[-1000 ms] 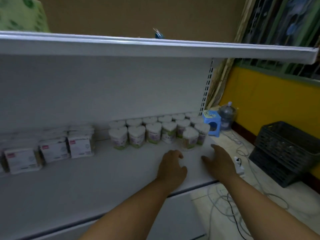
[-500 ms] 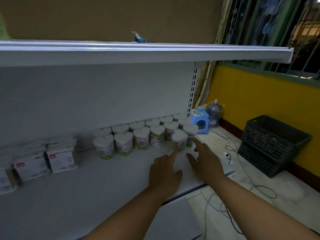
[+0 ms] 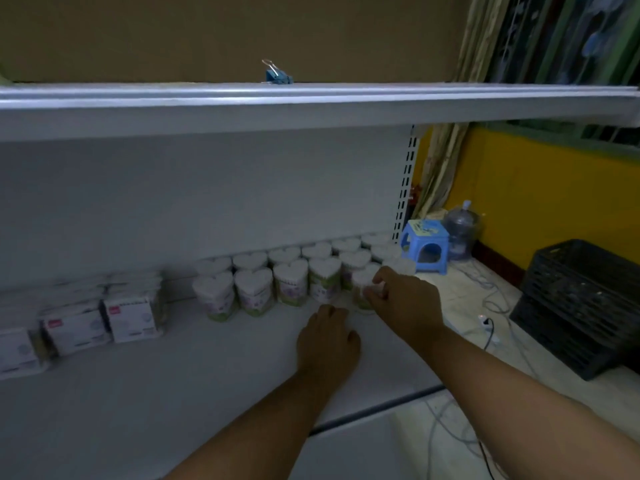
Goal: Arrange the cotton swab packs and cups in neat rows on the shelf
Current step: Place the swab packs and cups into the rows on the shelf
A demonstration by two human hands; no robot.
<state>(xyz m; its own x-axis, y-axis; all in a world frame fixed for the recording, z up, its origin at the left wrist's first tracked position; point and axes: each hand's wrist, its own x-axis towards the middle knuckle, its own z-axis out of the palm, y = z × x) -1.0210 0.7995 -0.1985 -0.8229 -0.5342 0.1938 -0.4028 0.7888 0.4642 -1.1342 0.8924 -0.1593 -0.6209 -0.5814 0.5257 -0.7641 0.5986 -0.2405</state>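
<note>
Several heart-lidded cotton swab cups [image 3: 254, 289] stand in two rows at the back right of the white shelf [image 3: 145, 382]. My right hand [image 3: 405, 306] grips one cup [image 3: 360, 289] at the right end of the front row, fingers curled round its side. Just in front of the cups, my left hand [image 3: 327, 341] rests on the shelf surface with loosely bent fingers and holds nothing. Flat white cotton swab packs [image 3: 130, 315] are stacked in rows at the left.
An upper shelf [image 3: 311, 102] overhangs, with a blue binder clip [image 3: 277, 76] on it. Right of the shelf, on the floor, are a blue stool [image 3: 424, 244], a water bottle [image 3: 462, 230], a black crate [image 3: 581, 306] and cables [image 3: 491, 306].
My right hand moved forward from the shelf surface and closed round the rightmost front cup. My left hand stayed resting on the shelf. The view shifted left.
</note>
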